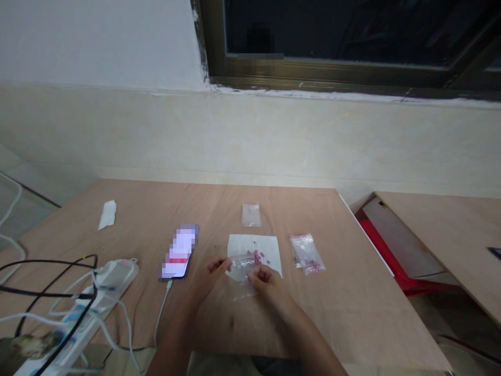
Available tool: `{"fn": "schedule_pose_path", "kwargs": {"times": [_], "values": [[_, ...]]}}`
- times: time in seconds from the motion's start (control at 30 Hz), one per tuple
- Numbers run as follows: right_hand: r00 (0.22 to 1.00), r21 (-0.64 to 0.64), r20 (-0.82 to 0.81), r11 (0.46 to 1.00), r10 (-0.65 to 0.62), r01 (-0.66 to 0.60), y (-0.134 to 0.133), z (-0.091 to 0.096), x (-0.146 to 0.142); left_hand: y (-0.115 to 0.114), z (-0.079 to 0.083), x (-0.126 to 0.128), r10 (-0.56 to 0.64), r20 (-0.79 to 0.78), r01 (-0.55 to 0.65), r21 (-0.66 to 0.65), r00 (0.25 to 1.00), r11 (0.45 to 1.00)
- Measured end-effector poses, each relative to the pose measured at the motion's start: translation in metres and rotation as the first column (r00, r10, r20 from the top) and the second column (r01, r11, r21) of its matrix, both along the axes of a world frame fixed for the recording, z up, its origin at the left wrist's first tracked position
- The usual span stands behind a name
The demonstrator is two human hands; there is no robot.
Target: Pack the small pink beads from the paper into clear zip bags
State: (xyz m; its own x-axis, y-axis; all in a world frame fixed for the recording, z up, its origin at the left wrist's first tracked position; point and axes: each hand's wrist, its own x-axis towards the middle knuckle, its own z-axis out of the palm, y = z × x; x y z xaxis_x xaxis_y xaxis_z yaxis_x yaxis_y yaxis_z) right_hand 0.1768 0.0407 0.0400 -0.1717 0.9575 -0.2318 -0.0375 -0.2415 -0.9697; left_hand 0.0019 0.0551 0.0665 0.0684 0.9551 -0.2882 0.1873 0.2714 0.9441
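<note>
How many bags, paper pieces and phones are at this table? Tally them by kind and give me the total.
Clear zip bags: 3
White paper pieces: 2
Phone: 1
Total: 6

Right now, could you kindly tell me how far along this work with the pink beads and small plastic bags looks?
Done: the zip bag to the right holds a cluster of beads. In hand: the left hand and right hand hold a clear bag over a white paper sheet. Left: loose pink beads still lie on that sheet, and a far bag looks empty.
</note>
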Motion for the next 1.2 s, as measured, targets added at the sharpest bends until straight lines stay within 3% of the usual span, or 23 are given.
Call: {"fn": "schedule_pose_path", "kwargs": {"times": [0.13,0.23,0.37,0.43,0.53,0.6,0.7,0.8,0.87,0.93,1.0,1.07,1.2], "values": [[0.994,0.023,0.058,0.996,-0.093,0.091,0.025,-0.007,0.003,0.012,-0.015,-0.005,0.061,-0.044,-0.059,0.046,0.997,0.997],[0.96,0.073,0.167,0.974,-0.223,0.214,0.071,-0.004,0.001,0.016,-0.036,-0.011,0.103,-0.19,-0.076,0.142,0.976,0.987],[0.848,0.251,0.352,0.913,-0.396,0.322,0.14,-0.004,-0.004,0.014,-0.059,-0.02,0.07,-0.257,-0.009,0.233,0.964,0.972],[0.814,0.263,0.397,0.903,-0.423,0.341,0.163,-0.009,-0.008,0.012,-0.063,-0.022,0.061,-0.274,0.004,0.23,0.96,0.973],[0.767,0.27,0.452,0.889,-0.455,0.369,0.176,-0.013,-0.013,0.011,-0.061,-0.022,0.082,-0.282,-0.015,0.235,0.956,0.972],[0.698,0.299,0.521,0.87,-0.492,0.391,0.174,-0.011,-0.015,0.012,-0.059,-0.022,0.083,-0.287,-0.013,0.237,0.954,0.971],[0.476,0.392,0.708,0.851,-0.521,0.348,0.157,0.002,-0.008,0.012,-0.057,-0.022,0.067,-0.287,0.001,0.229,0.956,0.973],[0.274,0.449,0.816,0.857,-0.509,0.252,0.123,0.016,0.015,0.011,-0.057,-0.022,0.06,-0.291,0.005,0.218,0.955,0.976],[0.127,0.469,0.847,0.838,-0.516,0.277,0.093,0.02,0.036,0.01,-0.056,-0.021,0.057,-0.305,0.012,0.218,0.951,0.976],[0.006,0.421,0.896,0.853,-0.445,0.308,0.064,0.017,0.056,0.01,-0.053,-0.019,0.065,-0.325,0.013,0.231,0.944,0.973],[-0.043,0.334,0.941,0.894,-0.337,0.299,0.041,0.011,0.073,0.01,-0.049,-0.018,0.074,-0.345,0.01,0.236,0.936,0.972],[-0.039,0.288,0.957,0.922,-0.288,0.26,0.027,0.003,0.085,0.008,-0.045,-0.017,0.077,-0.351,0.0,0.213,0.933,0.977],[-0.004,0.344,0.937,0.918,-0.35,0.197,0.017,-0.004,0.095,-0.001,-0.038,-0.017,0.105,-0.309,-0.044,0.198,0.945,0.979]]}}
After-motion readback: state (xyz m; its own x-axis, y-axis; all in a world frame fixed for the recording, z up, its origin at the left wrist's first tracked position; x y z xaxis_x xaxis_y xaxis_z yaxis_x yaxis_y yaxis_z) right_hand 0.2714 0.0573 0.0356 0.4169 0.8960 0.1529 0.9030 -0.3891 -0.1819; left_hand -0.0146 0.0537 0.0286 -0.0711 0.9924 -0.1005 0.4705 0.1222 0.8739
